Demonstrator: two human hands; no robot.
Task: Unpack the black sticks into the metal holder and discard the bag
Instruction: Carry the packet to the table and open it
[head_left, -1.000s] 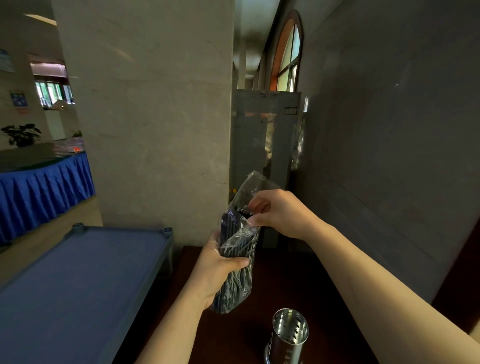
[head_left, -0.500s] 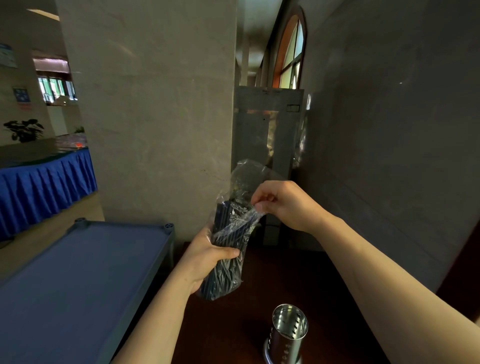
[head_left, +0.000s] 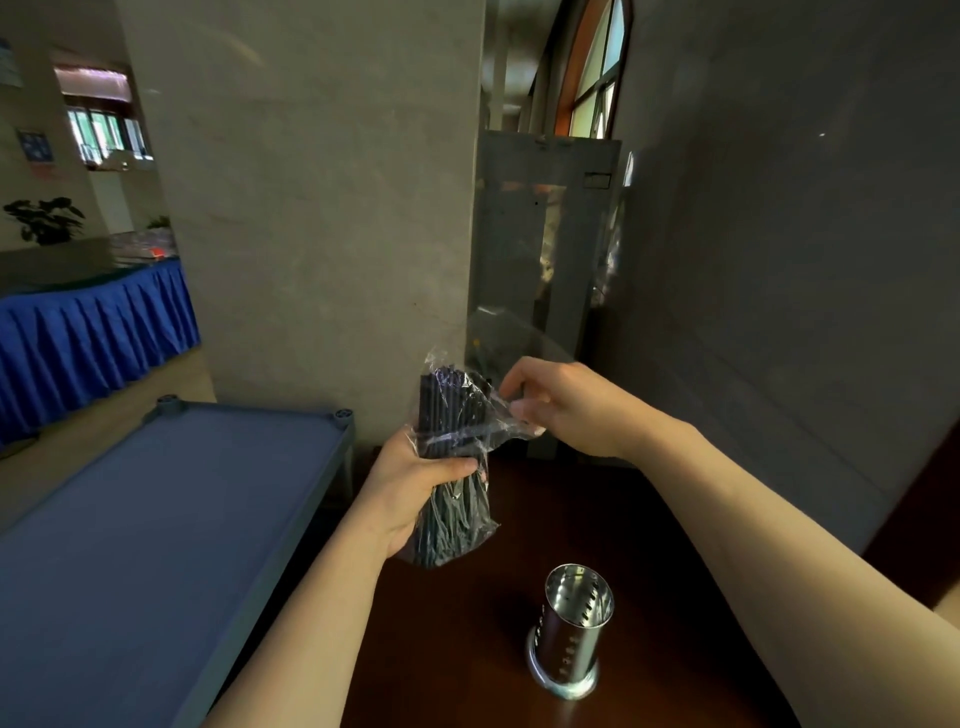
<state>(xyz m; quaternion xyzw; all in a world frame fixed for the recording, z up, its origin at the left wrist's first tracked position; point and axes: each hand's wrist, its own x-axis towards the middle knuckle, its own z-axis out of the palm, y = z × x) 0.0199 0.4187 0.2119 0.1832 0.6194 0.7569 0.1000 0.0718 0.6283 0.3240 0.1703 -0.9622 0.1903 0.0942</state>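
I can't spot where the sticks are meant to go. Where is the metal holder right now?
The metal holder stands upright on the dark wooden table, low in the head view, below the right hand and right of the bag of black sticks.

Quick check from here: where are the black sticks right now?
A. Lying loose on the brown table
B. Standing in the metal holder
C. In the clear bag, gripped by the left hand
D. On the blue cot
C: the black sticks sit bundled inside the clear bag, which the left hand grips around its middle while the right hand pinches the bag's top; the metal holder on the table shows no sticks.
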